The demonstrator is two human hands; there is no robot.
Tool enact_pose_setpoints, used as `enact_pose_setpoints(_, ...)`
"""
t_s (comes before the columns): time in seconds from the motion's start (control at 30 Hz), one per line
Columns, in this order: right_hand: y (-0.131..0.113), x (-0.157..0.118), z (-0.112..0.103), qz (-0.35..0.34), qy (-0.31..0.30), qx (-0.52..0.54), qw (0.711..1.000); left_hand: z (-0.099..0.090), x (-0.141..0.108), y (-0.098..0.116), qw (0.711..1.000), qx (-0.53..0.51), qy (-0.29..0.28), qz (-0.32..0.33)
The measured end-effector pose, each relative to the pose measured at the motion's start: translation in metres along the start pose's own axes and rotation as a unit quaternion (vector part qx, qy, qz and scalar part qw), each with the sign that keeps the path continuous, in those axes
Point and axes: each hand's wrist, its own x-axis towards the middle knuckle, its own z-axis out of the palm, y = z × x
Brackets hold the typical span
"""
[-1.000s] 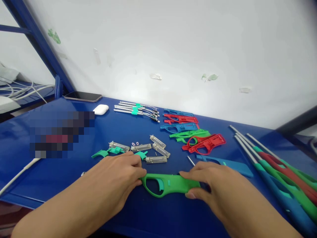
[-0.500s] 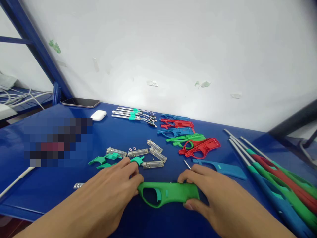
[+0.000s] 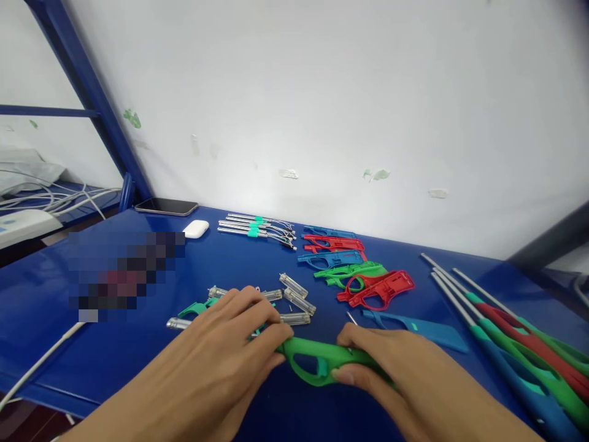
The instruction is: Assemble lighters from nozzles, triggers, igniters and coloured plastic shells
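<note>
Two-handed grip on a green handle (image 3: 324,349), at front centre, just above the near part of the blue tabletop (image 3: 294,408). Left hand (image 3: 230,353): fingers closed on the narrow left end, thumb and forefinger pinched together. Right hand (image 3: 391,362): fingers curled over the upper edge, thumb pressed against the lower edge, with the right end largely hidden by the hand. Visible between the two hands: looped opening and teal trigger (image 3: 323,368).

Behind the left hand: clear tanks (image 3: 300,302) in a loose cluster and teal pieces (image 3: 197,308), both partly covered by that hand; just beside its wrist side, a silver cylinder (image 3: 176,323). Beyond the right hand: thin metal pin (image 3: 352,318) and blue handle (image 3: 439,334), lying flat. Farther back: open shells (image 3: 381,290) in red, blue and green, some overlapping; left of these, wired metal rods (image 3: 242,225) with teal clips. At right: long-nosed lighters (image 3: 515,344), side by side, silver tubes pointing toward the wall (image 3: 322,92). At rear left: dark-screened phone (image 3: 167,207), near a white case (image 3: 196,229)
</note>
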Motion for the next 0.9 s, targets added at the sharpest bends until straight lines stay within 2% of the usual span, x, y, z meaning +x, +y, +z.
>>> enact_pose_setpoints(0.1,0.01,-0.003,-0.002,-0.002,0.047,-0.007,0.999,-0.009,0.004,-0.005,0.999,0.028,0.032,-0.022)
enact_pose_setpoints(0.2,0.017,-0.006,-0.005,0.008,0.057,-0.017,0.998,-0.01,0.004,-0.018,0.998,0.03,0.045,-0.038)
enact_pose_setpoints(0.37,0.019,-0.007,-0.007,0.01,0.065,0.001,0.998,-0.003,0.009,-0.031,0.997,-0.037,0.071,0.002)
enact_pose_setpoints(0.57,0.016,-0.004,-0.011,0.04,0.019,0.058,0.997,-0.002,0.012,-0.024,0.994,-0.1,0.045,0.0)
enact_pose_setpoints(0.9,0.004,-0.005,-0.019,0.047,0.124,0.072,0.989,0.003,0.014,-0.018,0.995,-0.054,0.089,0.001)
